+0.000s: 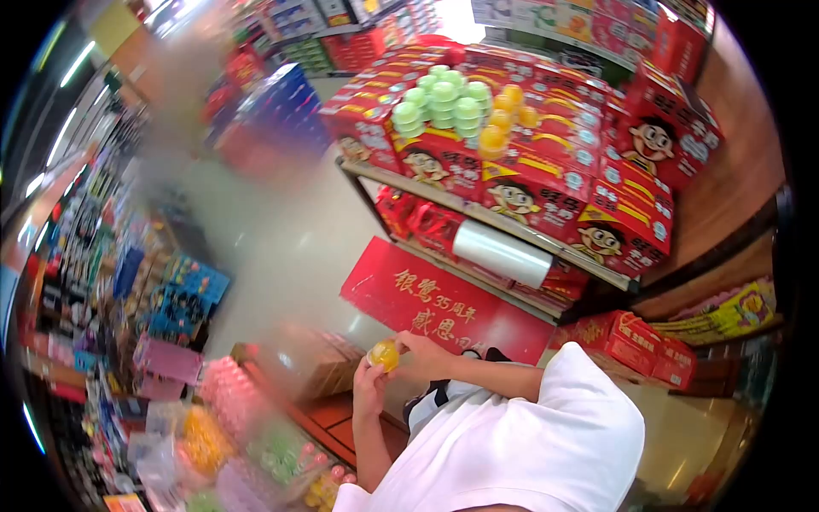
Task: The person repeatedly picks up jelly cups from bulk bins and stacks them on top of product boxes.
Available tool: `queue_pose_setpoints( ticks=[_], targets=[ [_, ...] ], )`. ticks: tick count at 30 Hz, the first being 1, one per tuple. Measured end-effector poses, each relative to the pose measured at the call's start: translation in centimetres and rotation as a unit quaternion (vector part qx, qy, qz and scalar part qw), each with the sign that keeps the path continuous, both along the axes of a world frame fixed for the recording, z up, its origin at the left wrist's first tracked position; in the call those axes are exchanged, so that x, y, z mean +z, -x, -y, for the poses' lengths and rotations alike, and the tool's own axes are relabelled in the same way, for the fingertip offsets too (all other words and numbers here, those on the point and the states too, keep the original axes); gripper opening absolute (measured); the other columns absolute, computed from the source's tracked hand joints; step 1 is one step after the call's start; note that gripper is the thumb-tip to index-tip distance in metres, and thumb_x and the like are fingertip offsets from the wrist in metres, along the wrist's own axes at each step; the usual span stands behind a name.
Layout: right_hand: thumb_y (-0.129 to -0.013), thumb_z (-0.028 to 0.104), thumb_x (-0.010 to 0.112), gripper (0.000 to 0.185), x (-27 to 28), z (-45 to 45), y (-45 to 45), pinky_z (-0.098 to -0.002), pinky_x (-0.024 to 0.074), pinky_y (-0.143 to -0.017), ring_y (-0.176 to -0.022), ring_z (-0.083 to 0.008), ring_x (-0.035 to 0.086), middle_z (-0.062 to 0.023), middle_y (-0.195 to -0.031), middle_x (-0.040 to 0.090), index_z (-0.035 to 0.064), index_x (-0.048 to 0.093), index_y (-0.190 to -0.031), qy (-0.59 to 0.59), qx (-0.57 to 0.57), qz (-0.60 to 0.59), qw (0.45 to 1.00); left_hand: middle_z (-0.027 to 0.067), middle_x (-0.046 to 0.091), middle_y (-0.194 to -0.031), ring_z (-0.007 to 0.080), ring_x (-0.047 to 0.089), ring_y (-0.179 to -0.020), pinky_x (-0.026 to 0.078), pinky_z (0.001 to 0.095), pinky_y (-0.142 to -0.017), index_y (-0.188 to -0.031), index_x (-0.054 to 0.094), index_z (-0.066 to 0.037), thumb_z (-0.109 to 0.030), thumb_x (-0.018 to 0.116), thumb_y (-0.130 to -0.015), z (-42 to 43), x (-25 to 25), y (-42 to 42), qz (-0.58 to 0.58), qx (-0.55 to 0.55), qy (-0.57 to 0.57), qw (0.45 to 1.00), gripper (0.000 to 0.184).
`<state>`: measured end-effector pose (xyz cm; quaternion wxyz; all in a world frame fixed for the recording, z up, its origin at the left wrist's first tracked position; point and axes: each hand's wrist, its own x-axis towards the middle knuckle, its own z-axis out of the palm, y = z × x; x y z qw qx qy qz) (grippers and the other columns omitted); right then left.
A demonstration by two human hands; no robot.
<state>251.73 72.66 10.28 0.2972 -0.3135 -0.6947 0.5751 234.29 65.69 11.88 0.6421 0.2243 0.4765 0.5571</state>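
Note:
Between my two hands is a small round yellow container [384,355] with a glossy surface. My left hand [369,388] has its fingers closed around the container's lower left side. My right hand [416,356] meets it from the right, with bent fingers against its upper edge. Similar yellow-orange containers [495,136] stand in small stacks on top of red drink cartons [537,162]. Beside them on the cartons are several stacks of pale green containers [444,96].
The cartons rest on a shelf rack [503,224] with a silvery roll [502,253] below. A red sign board [444,307] lies in front. At lower left are bagged orange [205,437] and pink goods [230,388], near a brown cardboard box [328,363]. Parts of the view are blurred.

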Motion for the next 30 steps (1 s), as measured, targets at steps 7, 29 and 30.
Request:
queue_pose_setpoints(
  ticks=[7, 29, 30],
  targets=[
    [-0.080, 0.016, 0.078, 0.067, 0.3, -3.1, -10.0, -0.0379, 0.0444, -0.101, -0.117, -0.0294, 0.057, -0.0177, -0.125, 0.058, 0.0025, 0.044, -0.136, -0.089, -0.174, -0.064, 0.979, 0.0101, 0.060, -0.116, 0.0184, 0.061, -0.104, 0.050, 0.0309, -0.086, -0.127, 0.048, 0.000, -0.007, 0.053, -0.088, -8.0, 1.0, -10.3, 0.048, -0.123, -0.025, 0.991, 0.040],
    [-0.075, 0.012, 0.080, 0.056, 5.7, -25.1, -31.3, -0.0426, 0.0469, -0.094, -0.111, -0.0364, 0.057, -0.0162, -0.121, 0.060, 0.0064, 0.053, -0.124, -0.257, -0.519, 0.099, 0.809, 0.0064, 0.052, -0.124, 0.0129, 0.052, -0.113, 0.041, 0.0276, -0.099, -0.138, 0.039, 0.001, -0.009, 0.057, -0.096, -33.4, 3.6, -35.6, 0.051, -0.249, -0.113, 0.961, 0.047],
    [-0.076, 0.013, 0.079, 0.055, 6.4, -26.8, -32.1, -0.0431, 0.0464, -0.095, -0.111, -0.0363, 0.057, -0.0164, -0.121, 0.060, 0.0060, 0.053, -0.123, -0.266, -0.529, 0.110, 0.799, 0.0076, 0.050, -0.125, 0.0138, 0.051, -0.115, 0.042, 0.0285, -0.100, -0.140, 0.036, 0.003, -0.008, 0.057, -0.096, -34.6, 3.8, -36.9, 0.058, -0.228, -0.135, 0.963, 0.050]
  ],
)
